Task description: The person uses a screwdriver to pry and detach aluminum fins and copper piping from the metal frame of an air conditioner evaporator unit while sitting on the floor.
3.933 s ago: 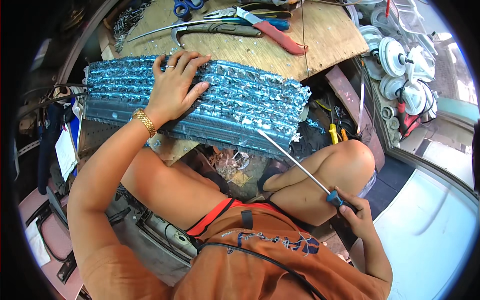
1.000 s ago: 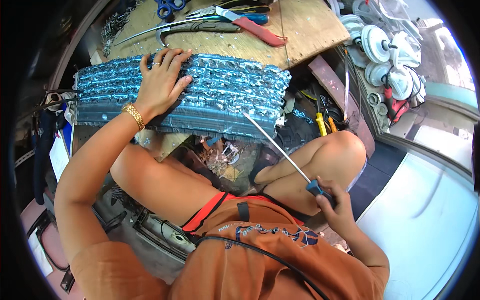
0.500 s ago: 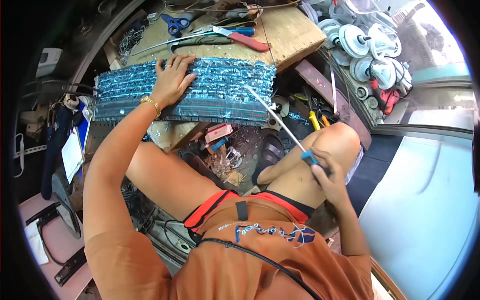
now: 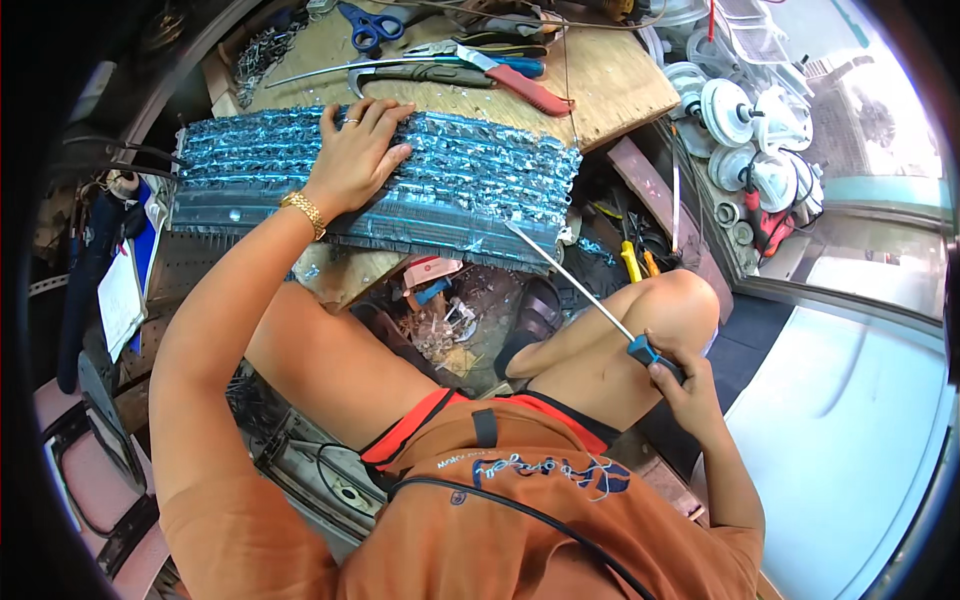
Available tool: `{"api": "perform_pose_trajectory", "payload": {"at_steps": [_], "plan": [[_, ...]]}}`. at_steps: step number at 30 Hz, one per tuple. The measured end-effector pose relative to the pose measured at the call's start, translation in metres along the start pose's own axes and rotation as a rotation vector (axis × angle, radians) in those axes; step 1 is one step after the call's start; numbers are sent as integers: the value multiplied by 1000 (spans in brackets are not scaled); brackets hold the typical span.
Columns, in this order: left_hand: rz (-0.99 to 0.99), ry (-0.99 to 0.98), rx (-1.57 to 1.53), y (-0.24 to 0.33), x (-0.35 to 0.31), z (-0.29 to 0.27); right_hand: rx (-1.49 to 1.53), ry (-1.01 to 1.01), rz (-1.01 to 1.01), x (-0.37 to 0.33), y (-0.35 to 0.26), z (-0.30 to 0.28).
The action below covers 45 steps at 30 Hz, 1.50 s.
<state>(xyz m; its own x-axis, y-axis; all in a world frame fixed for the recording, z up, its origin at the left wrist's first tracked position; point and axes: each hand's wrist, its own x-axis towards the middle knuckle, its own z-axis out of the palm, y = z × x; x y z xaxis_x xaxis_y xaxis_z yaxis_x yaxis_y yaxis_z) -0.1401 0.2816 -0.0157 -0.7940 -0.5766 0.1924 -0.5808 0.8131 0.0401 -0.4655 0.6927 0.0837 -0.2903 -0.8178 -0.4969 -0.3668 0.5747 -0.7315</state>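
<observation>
A long finned heat-exchanger coil (image 4: 490, 185) lies across the front of the wooden bench. Its blue metal fins are torn and crumpled in rows, while the strip along its near edge is smoother. My left hand (image 4: 362, 155) rests on top of it left of the middle, fingers stretched out over the torn fins. In my right hand (image 4: 680, 385) is a screwdriver (image 4: 585, 288) with a blue and dark handle, its fingers wrapped round the grip above my right knee. The long shaft points up and left, and its tip lies at the near strip, toward the coil's right end.
On the wooden bench (image 4: 625, 85) behind the coil lie blue scissors (image 4: 370, 28), a red-handled tool (image 4: 530, 92) and several other hand tools. White plastic parts (image 4: 728, 112) pile up at the far right. Metal scraps litter the floor (image 4: 470, 310) between my legs.
The screwdriver tip has shifted from the torn rows down to the smoother near strip. My right hand has moved slightly down and right. My left hand stays on the coil; the view has shifted a little.
</observation>
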Motion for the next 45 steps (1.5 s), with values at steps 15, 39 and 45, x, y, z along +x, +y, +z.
{"api": "perform_pose_trajectory", "payload": {"at_steps": [15, 39, 45], "plan": [[-17, 19, -40, 3, 7, -3, -176, 207, -646, 267, -120, 82], [-32, 48, -26, 0, -5, -4, -757, 37, -735, 200, -131, 54], [-27, 66, -36, 2, -1, -1, -938, 37, -708, 165, -89, 69]]}}
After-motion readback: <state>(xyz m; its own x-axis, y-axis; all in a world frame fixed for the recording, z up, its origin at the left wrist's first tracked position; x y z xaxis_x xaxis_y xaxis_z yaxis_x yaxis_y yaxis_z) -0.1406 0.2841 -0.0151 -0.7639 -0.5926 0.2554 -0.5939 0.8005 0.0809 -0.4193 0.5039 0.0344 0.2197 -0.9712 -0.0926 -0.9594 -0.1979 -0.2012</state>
